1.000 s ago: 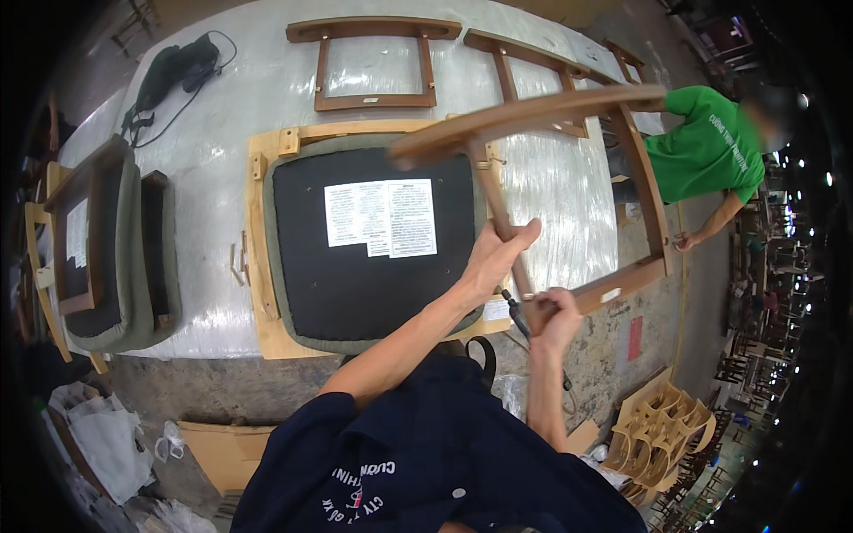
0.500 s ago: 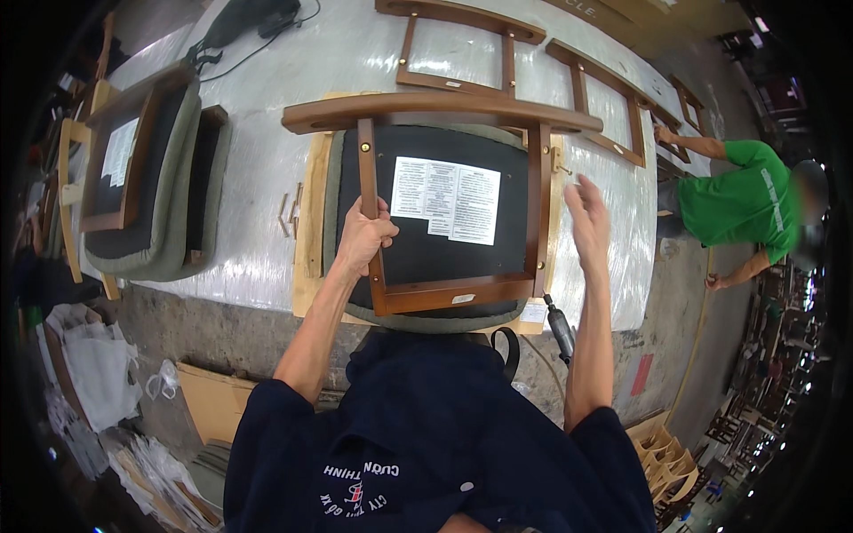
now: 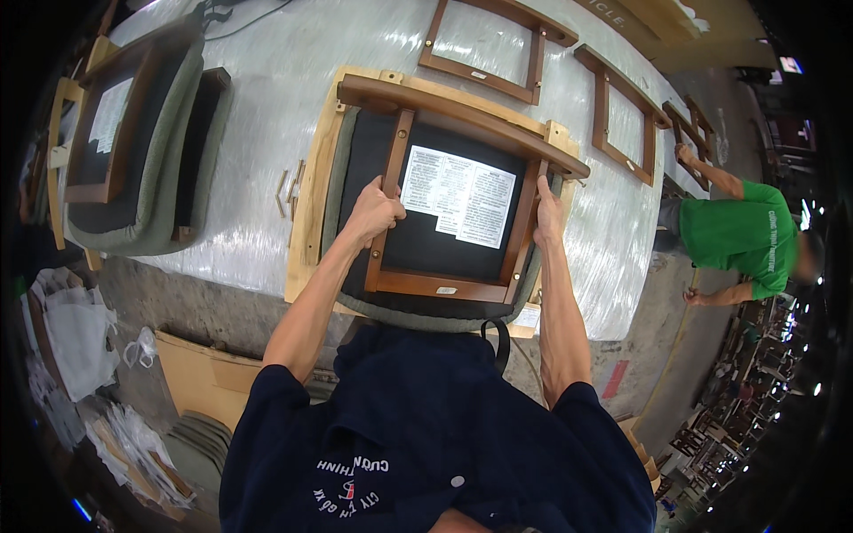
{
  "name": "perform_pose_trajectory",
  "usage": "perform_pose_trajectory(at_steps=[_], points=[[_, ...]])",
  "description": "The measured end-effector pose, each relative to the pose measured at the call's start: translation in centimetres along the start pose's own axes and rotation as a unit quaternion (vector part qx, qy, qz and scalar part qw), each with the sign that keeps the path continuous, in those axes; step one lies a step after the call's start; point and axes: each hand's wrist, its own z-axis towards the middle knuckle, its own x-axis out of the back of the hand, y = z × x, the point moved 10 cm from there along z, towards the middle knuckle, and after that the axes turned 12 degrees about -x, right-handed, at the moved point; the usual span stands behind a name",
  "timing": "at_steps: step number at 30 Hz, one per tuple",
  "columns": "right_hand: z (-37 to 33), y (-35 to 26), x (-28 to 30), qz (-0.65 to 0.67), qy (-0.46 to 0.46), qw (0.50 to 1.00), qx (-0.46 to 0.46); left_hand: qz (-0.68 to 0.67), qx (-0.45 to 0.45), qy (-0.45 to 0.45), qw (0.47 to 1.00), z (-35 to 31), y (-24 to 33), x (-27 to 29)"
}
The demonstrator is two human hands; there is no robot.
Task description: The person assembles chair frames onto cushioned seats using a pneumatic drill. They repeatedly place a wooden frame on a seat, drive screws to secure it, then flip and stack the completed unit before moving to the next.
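We had the brown wooden frame (image 3: pixel 462 124) over the upturned seat pad (image 3: pixel 426 250), its long rail on the far side and its short rail toward us. The left hand (image 3: pixel 377 213) was closed around the left side bar, fingers wrapped over it in a fist. The right hand (image 3: pixel 548 213) lay along the right side bar with its fingers nearly straight — we could not tell whether they curled under it or only pressed its outer edge. With one hand on each side bar, we probably kept the frame level and could turn it either way. Whether it rested on the black underside or hung just above, the view did not settle.

The pad lay face down inside a pale wooden jig (image 3: pixel 313 191), likely so that its underside stayed reachable and its edges could not slide. The white paper labels (image 3: pixel 458 195) sat within the frame's opening, where the bars left most of them uncovered. Beneath it all, the table (image 3: pixel 253 169) wore clear film, which we took as protection against scratches. A few thin rods (image 3: pixel 297 184) lay just left of the jig — handy, we judged, for the left hand. Beyond, a similar frame (image 3: pixel 480 76) lay flat, apart from the jig.
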Motion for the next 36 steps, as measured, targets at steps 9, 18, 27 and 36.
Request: perform_pose_trajectory(at_steps=[9, 18, 27, 36], points=[[-1.0, -1.1, 0.2, -0.097, 0.05, 0.994, 0.0, 0.001, 0.032, 0.013, 0.999, 0.4, -1.5, 0.6], [0.2, -0.9, 2.0, -0.165, 0.073, 0.981, -0.067, 0.07, 0.043, 0.011, 0.997, -0.3, -1.9, 0.1], [-0.1, -2.4, 0.9, -0.194, 0.095, 0.976, -0.004, 0.51, -0.227, 0.163, 0.814, -1.5, 4.7, 1.2], [-5.1, -5.6, -2.7, -0.334, 0.158, 0.874, 0.316, 0.494, -0.223, 0.166, 0.824, 0.5, 4.8, 0.9]])
